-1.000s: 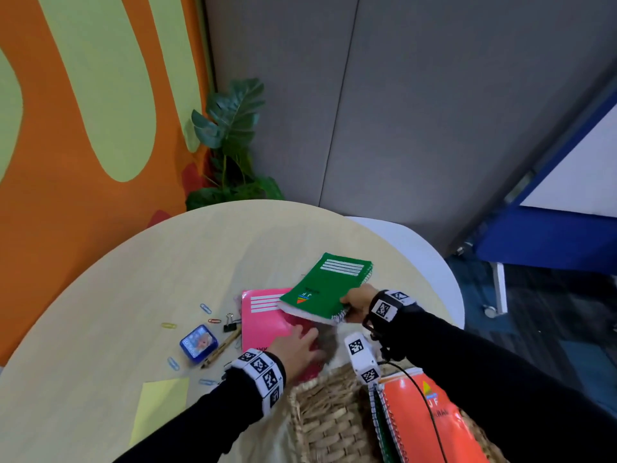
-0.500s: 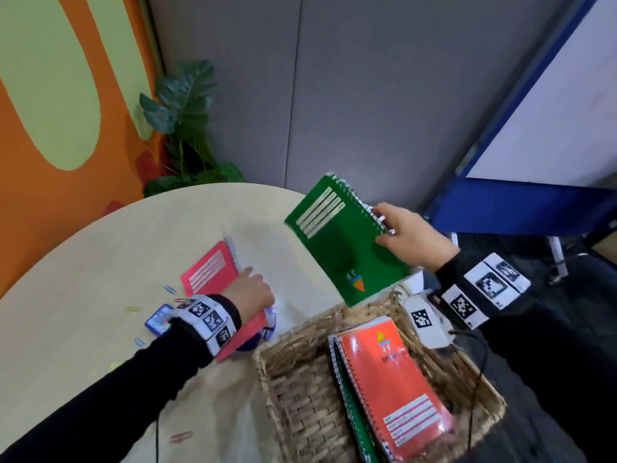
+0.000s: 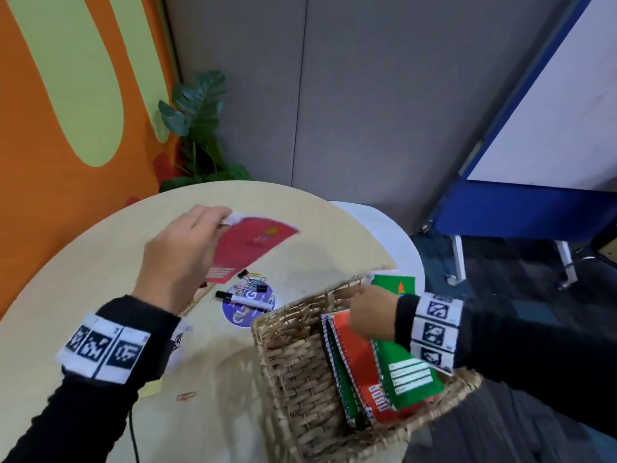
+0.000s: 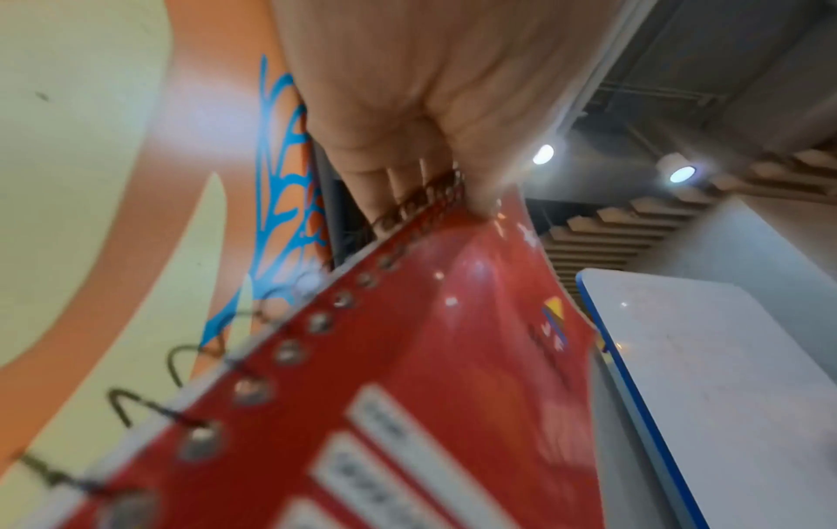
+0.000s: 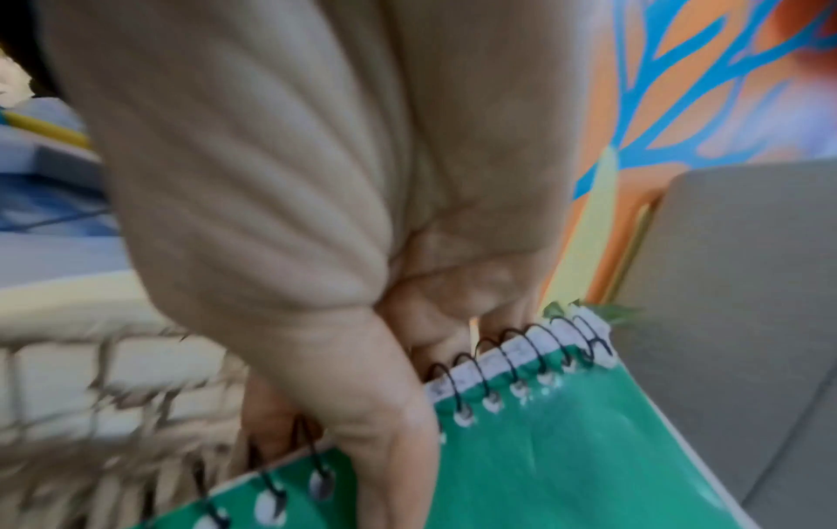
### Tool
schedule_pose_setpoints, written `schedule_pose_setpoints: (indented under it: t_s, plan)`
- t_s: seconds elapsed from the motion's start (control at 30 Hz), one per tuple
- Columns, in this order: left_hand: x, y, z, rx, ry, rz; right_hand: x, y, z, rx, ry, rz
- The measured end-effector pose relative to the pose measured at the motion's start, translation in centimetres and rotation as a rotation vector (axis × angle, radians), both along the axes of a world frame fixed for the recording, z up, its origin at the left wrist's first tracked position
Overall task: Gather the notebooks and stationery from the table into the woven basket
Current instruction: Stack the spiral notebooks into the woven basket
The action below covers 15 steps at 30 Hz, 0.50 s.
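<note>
My right hand [image 3: 372, 317] has carried the green spiral-bound notebook [image 3: 405, 369] from above the table into the woven wicker basket [image 3: 293, 372] at the near right, still gripping its spiral edge, beside an orange notebook [image 3: 359, 369]. My left hand [image 3: 182, 259] has lifted the red spiral notebook [image 3: 253, 247], pinching its binding; it goes in next.

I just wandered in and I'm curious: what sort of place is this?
Probably an office lounge or meeting corner: a round wooden table against an orange-and-green mural wall, grey partition panels, and a blue-framed whiteboard on wheels. A potted plant stands in the corner.
</note>
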<state>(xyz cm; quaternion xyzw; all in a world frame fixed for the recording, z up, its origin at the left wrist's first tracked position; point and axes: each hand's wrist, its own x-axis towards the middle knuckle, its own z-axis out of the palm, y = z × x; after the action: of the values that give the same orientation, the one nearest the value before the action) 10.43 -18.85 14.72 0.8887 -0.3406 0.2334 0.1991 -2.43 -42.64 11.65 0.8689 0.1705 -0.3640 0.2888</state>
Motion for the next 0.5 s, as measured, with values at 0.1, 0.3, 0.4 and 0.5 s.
schedule_pose_setpoints:
  t_s: [0.1, 0.3, 0.4, 0.5]
  plan:
    - [-2.9, 0.4, 1.2, -0.29, 0.073, 0.064, 0.1, 1.2, -4.0, -0.027, 0.152, 0.085]
    - [-6.9, 0.1, -0.3, -0.723, 0.407, 0.1, 0.3, -0.1, -9.0, 0.06, 0.061, 0.289]
    - [-8.5, -0.4, -1.9, -0.798, 0.544, 0.05, 0.0, -1.5, -8.6, 0.263, -0.05, 0.142]
    - [-9.5, -1.2, -3.0, -0.831, 0.661, 0.003, -0.8, -2.9, -5.2, 0.781, -0.102, -0.316]
